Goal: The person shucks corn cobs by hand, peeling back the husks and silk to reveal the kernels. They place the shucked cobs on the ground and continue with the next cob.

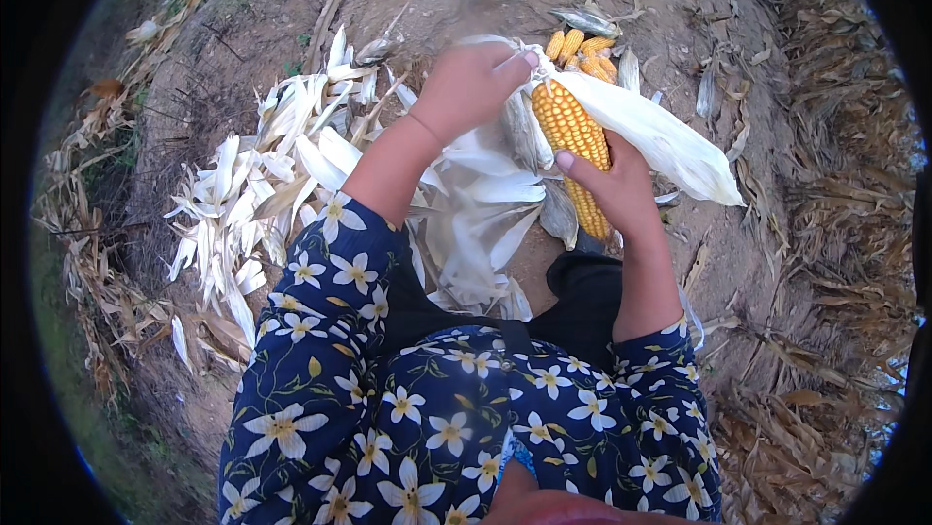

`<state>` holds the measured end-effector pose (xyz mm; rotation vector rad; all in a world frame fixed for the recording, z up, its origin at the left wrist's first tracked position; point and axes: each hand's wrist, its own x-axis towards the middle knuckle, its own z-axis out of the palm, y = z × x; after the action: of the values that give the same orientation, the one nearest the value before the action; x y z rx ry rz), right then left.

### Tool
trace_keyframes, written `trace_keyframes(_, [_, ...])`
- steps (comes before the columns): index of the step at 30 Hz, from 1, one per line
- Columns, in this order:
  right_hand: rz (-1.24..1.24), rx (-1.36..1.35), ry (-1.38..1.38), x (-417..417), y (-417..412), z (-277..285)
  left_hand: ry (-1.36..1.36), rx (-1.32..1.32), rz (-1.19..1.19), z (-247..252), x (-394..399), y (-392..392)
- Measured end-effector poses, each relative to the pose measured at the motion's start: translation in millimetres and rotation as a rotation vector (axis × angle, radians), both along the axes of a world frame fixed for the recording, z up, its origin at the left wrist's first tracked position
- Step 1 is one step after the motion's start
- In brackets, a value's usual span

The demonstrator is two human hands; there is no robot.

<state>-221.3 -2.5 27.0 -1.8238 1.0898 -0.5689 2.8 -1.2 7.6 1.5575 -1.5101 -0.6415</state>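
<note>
A large ear of yellow corn [571, 124] slants across the space before me, its kernels bare along most of its length. Around its lower half my right hand [622, 179] is wrapped, thumb on the kernels. My left hand [477, 80] grips the base of the husk at the ear's upper end, with thumb and fingers pinched together. One pale husk leaf [655, 131] hangs peeled away to the right, passing over my right fingers. Behind the ear, a greyish husk [528, 128] hangs or lies; its attachment cannot be told.
Loose pale husks [247, 190] are heaped on the dirt at left, and more husks [495, 190] lie beneath my hands. Several husked ears [593, 59] are piled beyond the held ear. Dry stalks and leaves [837, 233] line the right side.
</note>
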Motion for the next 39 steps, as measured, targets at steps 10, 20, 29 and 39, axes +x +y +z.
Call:
trace_keyframes(10, [0.048, 0.494, -0.513, -5.5, 18.0, 11.7, 0.837, 0.239, -0.431, 37.2, 1.1, 17.7])
trace_keyframes(20, [0.147, 0.644, -0.665, -5.2, 33.4, 26.8, 1.321, 0.168, -0.473, 25.5, -6.3, 31.3])
trace_keyframes(29, [0.152, 0.600, -0.622, 1.3, 40.0, 35.3, 0.941, 0.214, -0.449, 41.9, 5.3, 27.8])
trace_keyframes(39, [0.099, 0.563, -0.602, 3.2, 32.8, 23.4, 0.937, 0.236, -0.407, 35.1, 0.9, 23.4])
